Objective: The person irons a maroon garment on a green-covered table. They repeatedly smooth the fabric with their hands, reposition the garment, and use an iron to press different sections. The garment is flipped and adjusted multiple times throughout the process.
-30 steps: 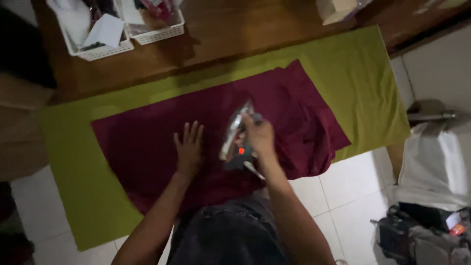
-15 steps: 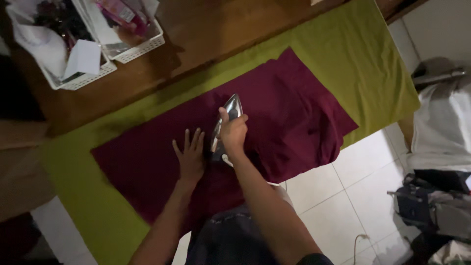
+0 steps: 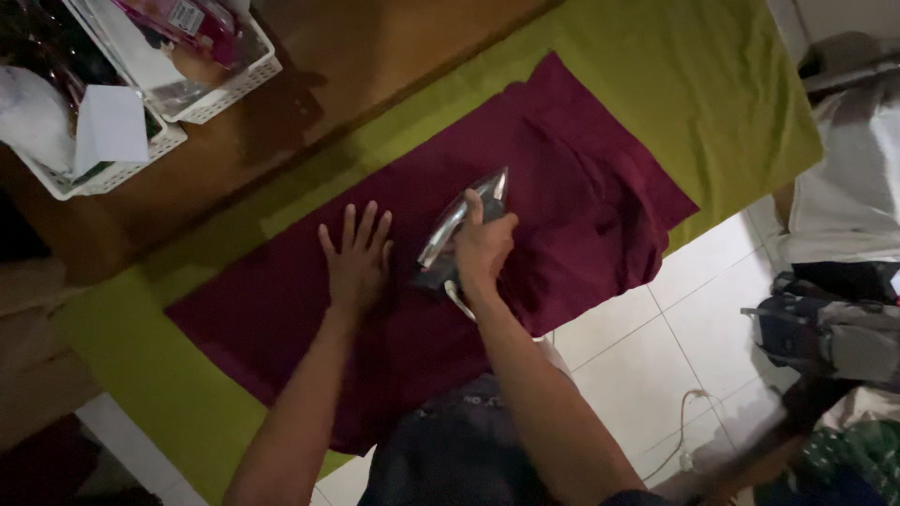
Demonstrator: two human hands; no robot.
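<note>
- I see the iron (image 3: 457,234) sitting on the maroon cloth (image 3: 572,187), near its middle, tip pointing away from me.
- My right hand (image 3: 483,251) is wrapped tight around its handle.
- My left hand (image 3: 356,262) lies flat, fingers spread, pressing the cloth just beside the iron.
- The cloth lies over a green sheet (image 3: 712,94) on the wooden table (image 3: 375,47); white baskets (image 3: 187,84) sit at the far left.

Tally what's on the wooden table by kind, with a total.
Spread green cloth: 1
Maroon fabric garment: 1
Silver clothes iron: 1
White plastic lattice baskets: 2
Total: 5
</note>
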